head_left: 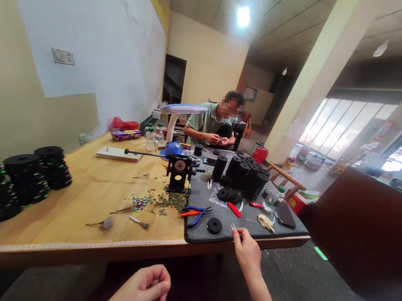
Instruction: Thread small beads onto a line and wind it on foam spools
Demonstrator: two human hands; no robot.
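Note:
My right hand [247, 250] is over the front edge of the grey mat [172, 227]. Thumb and forefinger pinch a thin, pale, pointed piece [233, 226], too small to identify. To its left lies a black spool [214, 226], flat on the mat. Blue-handled pliers [195, 216] and an orange pointed tool [189, 214] rest further left. My left hand [147, 288] hangs in front of the table edge, thumb against curled fingers. Whatever it may hold is hidden.
A black winding machine [179, 172] stands mid-table beside piles of small metallic pieces [173, 200]. Tall black spools [241, 172] crowd the mat's back; more [21, 177] stand far left. A blue-white lamp [171, 130] rises behind. Across the table sits another person [211, 121], hands together.

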